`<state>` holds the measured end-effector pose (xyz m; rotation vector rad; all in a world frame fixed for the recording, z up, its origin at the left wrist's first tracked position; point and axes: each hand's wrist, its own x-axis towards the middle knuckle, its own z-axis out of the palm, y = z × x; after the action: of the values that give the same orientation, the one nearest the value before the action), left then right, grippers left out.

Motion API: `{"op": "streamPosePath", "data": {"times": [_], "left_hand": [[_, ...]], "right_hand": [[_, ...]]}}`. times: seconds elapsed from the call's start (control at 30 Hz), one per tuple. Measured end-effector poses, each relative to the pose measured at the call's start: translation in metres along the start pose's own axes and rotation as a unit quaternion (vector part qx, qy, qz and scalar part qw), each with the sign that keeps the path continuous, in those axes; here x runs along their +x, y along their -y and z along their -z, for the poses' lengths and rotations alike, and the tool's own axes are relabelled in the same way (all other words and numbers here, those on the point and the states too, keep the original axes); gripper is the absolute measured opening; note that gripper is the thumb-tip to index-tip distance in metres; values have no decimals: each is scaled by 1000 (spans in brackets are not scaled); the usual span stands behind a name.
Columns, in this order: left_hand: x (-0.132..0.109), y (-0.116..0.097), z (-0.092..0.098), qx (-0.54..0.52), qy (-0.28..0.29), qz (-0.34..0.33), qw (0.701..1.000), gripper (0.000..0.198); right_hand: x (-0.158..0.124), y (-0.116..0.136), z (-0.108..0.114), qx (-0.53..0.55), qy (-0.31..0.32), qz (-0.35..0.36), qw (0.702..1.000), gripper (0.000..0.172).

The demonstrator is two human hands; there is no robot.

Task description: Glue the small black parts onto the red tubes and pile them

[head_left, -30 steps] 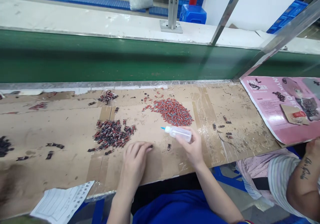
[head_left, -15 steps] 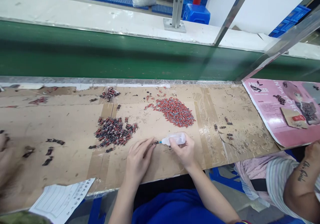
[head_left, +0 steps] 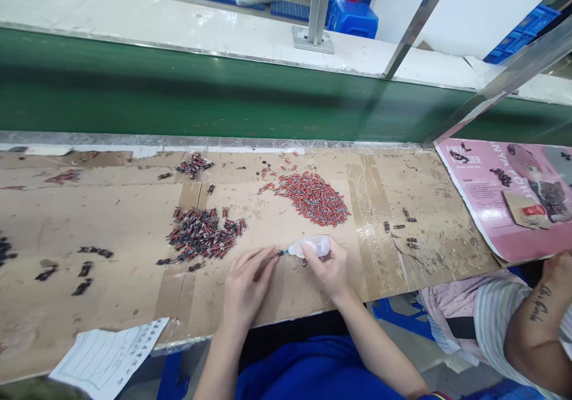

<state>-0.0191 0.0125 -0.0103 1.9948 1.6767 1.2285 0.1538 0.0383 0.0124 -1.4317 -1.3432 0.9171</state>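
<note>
My right hand [head_left: 329,267] is closed around a small translucent squeeze bottle [head_left: 316,246], lying nearly level with its thin teal tip pointing left. That tip meets, or almost meets, a small dark part [head_left: 280,253] pinched in the fingertips of my left hand [head_left: 251,279]. Most of the part is hidden by the fingers. Beyond my hands is a heap of small red and silver pieces [head_left: 315,198]. To the left of my left hand lies a pile of black and red parts [head_left: 203,234]. One small dark piece [head_left: 304,263] rests just under the bottle.
Cardboard [head_left: 134,209] covers the bench, backed by a green wall [head_left: 201,99]. Loose black parts [head_left: 84,269] lie at left near a paper sheet [head_left: 109,355]. A pink printed sheet [head_left: 482,209] is at right, where a co-worker's arm [head_left: 536,322] rests.
The co-worker's hand at the far left has gone out of view, uncovering black parts there. My own hands and the bottle stay almost in place.
</note>
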Motion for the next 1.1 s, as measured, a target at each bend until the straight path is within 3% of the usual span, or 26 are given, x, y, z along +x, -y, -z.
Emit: {"op": "streamPosePath", "data": {"times": [0.27,0.53,0.9,1.0,1.1], "left_hand": [[0,-1,-1,-13,-6,8,1000,15],[1,-1,0,-20,-2,25,999,15],[2,-3,1,-42,-40,18,998,12],[1,0,7,-60,-89,52,993,13],[0,3,17,-73,-122,86,986,15]], "right_hand": [[0,3,0,37,-28,-10,999,24],[0,-3,1,17,8,-16,1000,26],[6,11,6,94,-44,-64,993,23],[4,15,3,44,-3,-29,999,27],[3,17,-3,-72,47,58,995,25]]}}
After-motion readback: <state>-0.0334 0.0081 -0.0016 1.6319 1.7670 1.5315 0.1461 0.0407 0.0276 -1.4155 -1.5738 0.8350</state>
